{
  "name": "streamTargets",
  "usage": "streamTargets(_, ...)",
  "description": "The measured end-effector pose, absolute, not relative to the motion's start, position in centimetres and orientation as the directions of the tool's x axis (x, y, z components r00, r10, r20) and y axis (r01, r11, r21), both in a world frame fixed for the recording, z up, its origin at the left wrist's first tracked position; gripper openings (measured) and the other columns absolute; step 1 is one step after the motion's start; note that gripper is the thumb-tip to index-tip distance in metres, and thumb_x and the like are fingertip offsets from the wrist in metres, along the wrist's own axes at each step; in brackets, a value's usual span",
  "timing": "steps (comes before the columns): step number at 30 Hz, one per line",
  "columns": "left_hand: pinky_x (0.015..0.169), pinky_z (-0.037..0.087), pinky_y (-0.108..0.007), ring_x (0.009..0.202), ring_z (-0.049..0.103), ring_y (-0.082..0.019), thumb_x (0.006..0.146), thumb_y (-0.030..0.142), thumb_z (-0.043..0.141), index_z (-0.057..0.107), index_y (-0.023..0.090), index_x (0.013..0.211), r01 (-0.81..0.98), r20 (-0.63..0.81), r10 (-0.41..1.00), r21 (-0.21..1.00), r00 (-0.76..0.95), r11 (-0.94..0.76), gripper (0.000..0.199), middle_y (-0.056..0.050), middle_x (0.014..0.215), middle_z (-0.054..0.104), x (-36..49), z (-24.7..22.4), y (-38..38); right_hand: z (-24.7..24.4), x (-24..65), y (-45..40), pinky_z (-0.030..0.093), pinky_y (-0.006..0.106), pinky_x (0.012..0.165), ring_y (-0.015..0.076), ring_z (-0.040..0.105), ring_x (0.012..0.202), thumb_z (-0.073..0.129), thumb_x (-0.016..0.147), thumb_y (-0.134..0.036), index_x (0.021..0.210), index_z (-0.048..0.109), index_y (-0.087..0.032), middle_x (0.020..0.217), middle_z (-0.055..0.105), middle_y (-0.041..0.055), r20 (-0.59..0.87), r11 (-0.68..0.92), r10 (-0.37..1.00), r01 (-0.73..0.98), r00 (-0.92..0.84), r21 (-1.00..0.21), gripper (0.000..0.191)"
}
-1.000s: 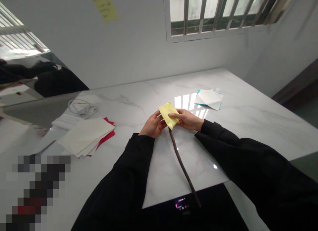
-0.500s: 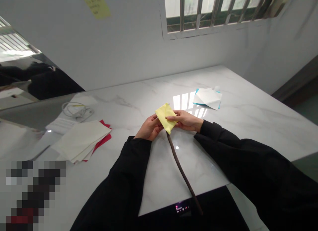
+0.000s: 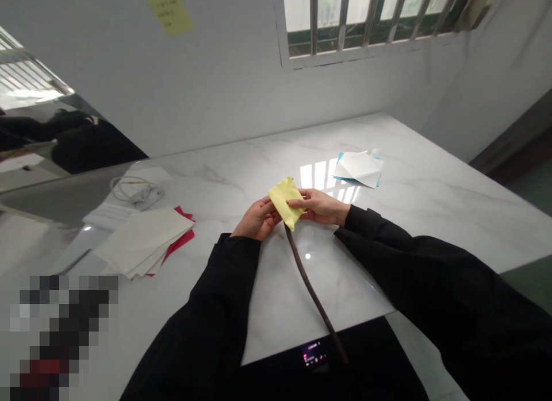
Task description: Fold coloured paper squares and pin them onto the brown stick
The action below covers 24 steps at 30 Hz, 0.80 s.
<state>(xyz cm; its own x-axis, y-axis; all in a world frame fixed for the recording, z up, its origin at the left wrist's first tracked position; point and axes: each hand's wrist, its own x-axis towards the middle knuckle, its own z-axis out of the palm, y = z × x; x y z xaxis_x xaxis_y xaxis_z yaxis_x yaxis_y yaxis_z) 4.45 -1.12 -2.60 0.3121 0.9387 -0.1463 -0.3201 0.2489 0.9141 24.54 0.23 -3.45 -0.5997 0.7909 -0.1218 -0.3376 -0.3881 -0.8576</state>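
Yellow paper (image 3: 286, 203), 1 small rectangular piece, tilted corner-down, held over white marble worktop (image 3: 435, 211), mid-frame. My L hand (image 3: 259, 219): curled, grasping paper's left side. My R hand (image 3: 321, 207): fingers (image 3: 297, 203) laid across paper's right side, also grasping. Neither hand released; paper sits btwn them, hands nearly touching.

Dark twig (image 3: 313, 292), thin, slightly crooked: top end passes behind paper's lower corner, can't tell if fixed to paper or only held there. Rest slants down twd me across marble, lower tip reaching past worktop's near edge, over black panel (image 3: 366, 361) w/ small lit display (image 3: 313, 352). Black sleeves (image 3: 431, 280) on both forearms.

L of hands on worktop: stack of cream sheets (image 3: 140, 240), loosely fanned, lying on red paper (image 3: 183, 240). Just behind stack: white paper strip (image 3: 106, 214), then coiled white cable (image 3: 135, 191), touching or nearly so, can't tell.

R of hands, farther off: white sheet (image 3: 357, 168) on blue paper (image 3: 340, 159), blue showing at edges only.

Behind worktop: white wall (image 3: 215, 91) w/ yellow note (image 3: 167, 10) stuck on it; barred window (image 3: 366, 16) above. Far L: glossy dark panel (image 3: 86, 145) reflecting window bars.
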Motion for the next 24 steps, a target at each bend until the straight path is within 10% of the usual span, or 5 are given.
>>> streamTargets(24, 0.080, 0.060, -0.038, 0.088, 0.074, -0.026, 0.058, 0.042, 0.094, 0.075, 0.013, 0.097, 0.073, 0.041, 0.995, 0.996, 0.096, -0.049, 0.052, -0.012, 0.104, 0.079, 4.0, -3.9, 0.0, -4.6, 24.5, 1.3, 0.061, 0.024, 0.079, 0.0156, 0.072, 0.090, 0.091, 0.075, -0.025, 0.104, 0.073, -0.018, 0.105, 0.078, 0.0052, -0.066, -0.346, 0.846, -0.450, -0.530, -0.823, 0.035)
